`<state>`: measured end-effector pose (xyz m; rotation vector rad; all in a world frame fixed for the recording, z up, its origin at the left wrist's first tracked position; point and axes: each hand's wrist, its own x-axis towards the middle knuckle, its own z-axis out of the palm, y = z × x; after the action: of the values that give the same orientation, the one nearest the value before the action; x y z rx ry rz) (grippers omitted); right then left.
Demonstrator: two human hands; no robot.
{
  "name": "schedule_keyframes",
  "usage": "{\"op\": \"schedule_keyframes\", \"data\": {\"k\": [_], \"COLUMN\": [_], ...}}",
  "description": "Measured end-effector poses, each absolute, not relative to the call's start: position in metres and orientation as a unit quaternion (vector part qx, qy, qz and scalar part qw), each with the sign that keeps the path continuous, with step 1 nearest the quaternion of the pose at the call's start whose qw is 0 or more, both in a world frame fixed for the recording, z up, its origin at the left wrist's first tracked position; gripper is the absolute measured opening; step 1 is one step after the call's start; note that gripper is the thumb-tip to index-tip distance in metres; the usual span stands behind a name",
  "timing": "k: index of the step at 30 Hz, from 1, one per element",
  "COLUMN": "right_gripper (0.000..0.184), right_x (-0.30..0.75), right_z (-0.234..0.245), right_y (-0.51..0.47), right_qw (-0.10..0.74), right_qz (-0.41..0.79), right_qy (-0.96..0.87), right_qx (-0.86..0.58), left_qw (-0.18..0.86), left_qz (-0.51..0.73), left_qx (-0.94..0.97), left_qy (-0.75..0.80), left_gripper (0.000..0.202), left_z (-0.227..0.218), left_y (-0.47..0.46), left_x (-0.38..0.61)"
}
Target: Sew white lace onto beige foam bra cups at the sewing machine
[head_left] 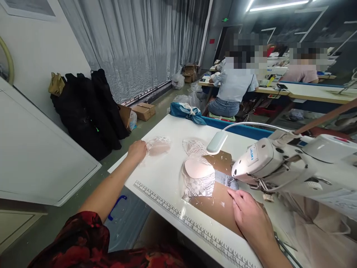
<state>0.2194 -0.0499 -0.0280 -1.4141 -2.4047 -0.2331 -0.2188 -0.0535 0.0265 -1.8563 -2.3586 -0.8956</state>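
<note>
Pinching the left end of a lace cup point(159, 148), the left hand point(137, 150) looks closed on it; the cup's long axis runs rightward from the fingers. A second cup point(199, 168) lies between the hands, nearer the right hand point(247, 212), which rests on brown sheet point(212, 208) beside the machine point(259, 160), fingers extended, gripping nothing visible.

Your tabletop point(158, 169) presents a smooth surface with soft gloss. Your bra cup point(198, 169) shows smooth, matt cloth with openwork lace; your separate lace cup point(160, 147) looks sheer at its edge. Your sewing machine point(262, 156) carries glossy paint, its bed plate point(222, 178) shiny metal. Your lamp head point(217, 142) appears to be plastic, its gooseneck point(252, 123) bright metal.
</note>
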Motion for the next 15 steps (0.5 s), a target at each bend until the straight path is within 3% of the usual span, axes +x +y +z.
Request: {"op": "schedule_keyframes", "data": {"k": [4, 8, 12, 15], "right_gripper": [0.032, 0.033, 0.063, 0.083], "right_x": [0.221, 0.214, 0.183, 0.148], "right_z": [-0.013, 0.011, 0.018, 0.012], "right_y": [-0.057, -0.073, -0.097, -0.115], "right_qw": [0.211, 0.242, 0.254, 0.369], "right_qz": [0.045, 0.260, 0.545, 0.694], "right_qy": [-0.851, -0.810, -0.671, -0.503], "right_qx": [-0.479, -0.467, -0.433, -0.360], "left_qw": [-0.007, -0.054, -0.321, -0.499], "left_qz": [-0.369, -0.461, -0.620, -0.630], "left_qx": [-0.571, -0.562, -0.472, -0.407], "left_qy": [-0.733, -0.685, -0.539, -0.435], "left_gripper": [0.018, 0.022, 0.025, 0.027], "left_z": [0.027, 0.038, 0.046, 0.046], "left_y": [-0.071, -0.083, -0.095, -0.105], "left_x": [-0.221, -0.215, -0.179, -0.132]}}
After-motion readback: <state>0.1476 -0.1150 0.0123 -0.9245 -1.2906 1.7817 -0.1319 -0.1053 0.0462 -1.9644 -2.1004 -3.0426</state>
